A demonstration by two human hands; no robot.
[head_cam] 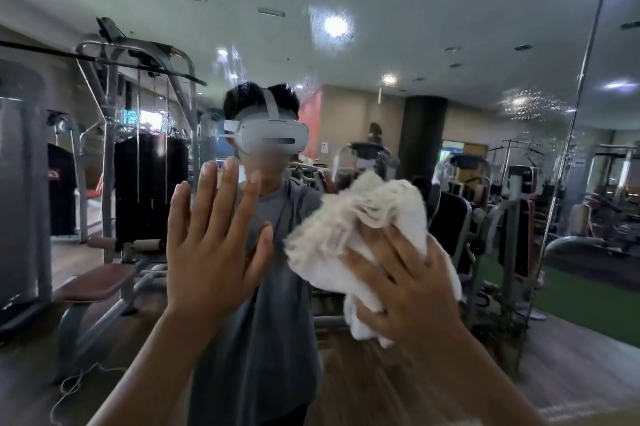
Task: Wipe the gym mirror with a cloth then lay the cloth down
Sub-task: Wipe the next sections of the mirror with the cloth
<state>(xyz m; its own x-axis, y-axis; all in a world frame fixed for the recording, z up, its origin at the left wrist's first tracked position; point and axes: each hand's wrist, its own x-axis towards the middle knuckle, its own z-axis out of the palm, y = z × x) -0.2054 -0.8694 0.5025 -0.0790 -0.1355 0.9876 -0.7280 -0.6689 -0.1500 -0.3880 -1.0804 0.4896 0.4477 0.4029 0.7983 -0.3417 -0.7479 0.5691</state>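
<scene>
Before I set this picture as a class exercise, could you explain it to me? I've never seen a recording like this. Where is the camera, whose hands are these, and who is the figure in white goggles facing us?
There is only one picture, taken by a wide-angle camera worn on a person's head. That person stands facing a gym mirror, so the figure in the grey shirt with the white headset is their own reflection. The two arms reaching up from the bottom edge belong to them too. The left hand is open, with its fingers straight, raised flat toward the glass. The right hand has its grip on a bunched white cloth, which appears to be pressed to the mirror. Specks of water dot the glass above. The weight machines are reflections of the room behind.
</scene>
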